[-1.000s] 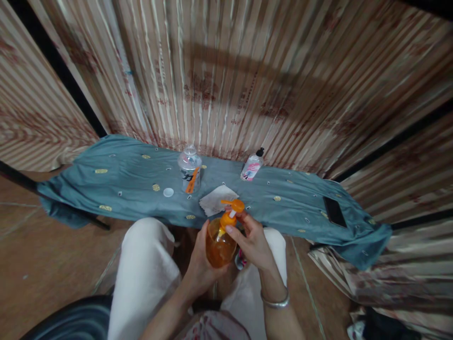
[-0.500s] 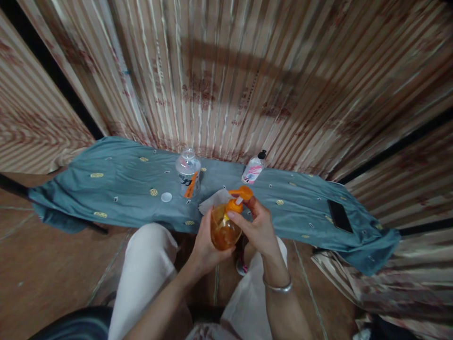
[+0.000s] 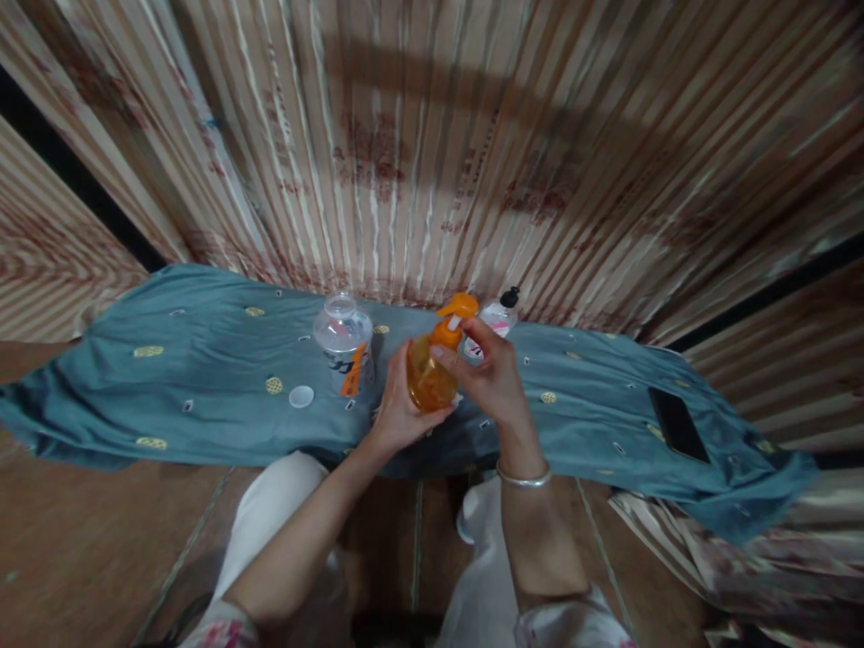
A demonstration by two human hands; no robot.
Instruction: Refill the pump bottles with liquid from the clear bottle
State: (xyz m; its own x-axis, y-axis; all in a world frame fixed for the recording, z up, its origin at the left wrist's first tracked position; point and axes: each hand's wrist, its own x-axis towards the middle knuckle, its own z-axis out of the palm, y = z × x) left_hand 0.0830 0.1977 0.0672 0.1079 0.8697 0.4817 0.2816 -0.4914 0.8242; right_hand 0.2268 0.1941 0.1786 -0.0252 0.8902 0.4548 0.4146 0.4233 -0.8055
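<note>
An amber, see-through pump bottle [image 3: 430,382] with an orange pump head [image 3: 459,304] is held tilted over the cloth-covered table. My left hand [image 3: 397,405] wraps round its body from the left. My right hand [image 3: 496,373] grips near the orange collar, thumb in front and index finger at the white pump stem. Left of the hands stands a clear, uncapped plastic bottle [image 3: 343,335] with an orange and black label. A round white cap [image 3: 301,396] lies beside it. Behind my right hand, a clear bottle with a black pump [image 3: 509,298] is partly hidden.
A teal cloth with yellow patterns [image 3: 222,378] covers the long, narrow table. A black phone [image 3: 679,425] lies at its right end. Striped curtains [image 3: 418,135] hang close behind and at both sides, with dark poles [image 3: 81,180] at the edges.
Both hands have moved forward with the pump bottle, from the table's near edge to over the cloth. The white sheet seen behind the bottle is now mostly hidden. The view has shifted slightly.
</note>
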